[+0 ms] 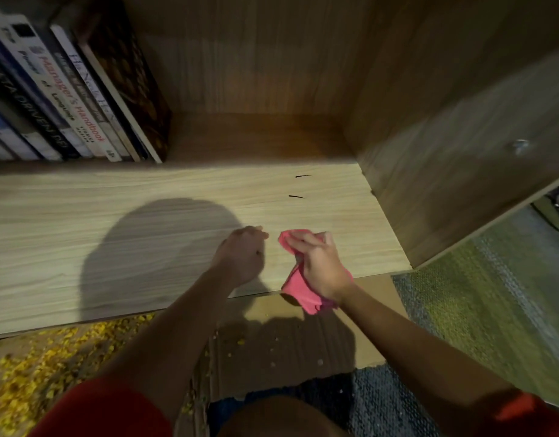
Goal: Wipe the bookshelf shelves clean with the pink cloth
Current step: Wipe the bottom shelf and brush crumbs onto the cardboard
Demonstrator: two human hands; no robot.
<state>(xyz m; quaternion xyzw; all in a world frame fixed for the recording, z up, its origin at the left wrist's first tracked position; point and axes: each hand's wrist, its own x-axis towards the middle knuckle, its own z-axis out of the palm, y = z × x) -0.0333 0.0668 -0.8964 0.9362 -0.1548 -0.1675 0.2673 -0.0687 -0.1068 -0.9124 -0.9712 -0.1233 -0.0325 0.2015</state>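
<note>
A light wooden shelf board (114, 216) of the bookshelf stretches across the view. My right hand (319, 266) grips the crumpled pink cloth (300, 294) near the board's front edge; one end of the cloth sticks out past my fingers, the other hangs below my palm. Just to its left, my left hand (243, 253) hovers over the board with its fingers curled and nothing in it. Two short dark marks (298, 187) lie on the board beyond my hands.
A row of upright books (70, 99) fills the back left of the shelf. The cabinet's side panel (454, 152) closes the right. Below lie cardboard (287, 339), yellow crumbs (35, 367) on the floor and a woven rug (479, 310).
</note>
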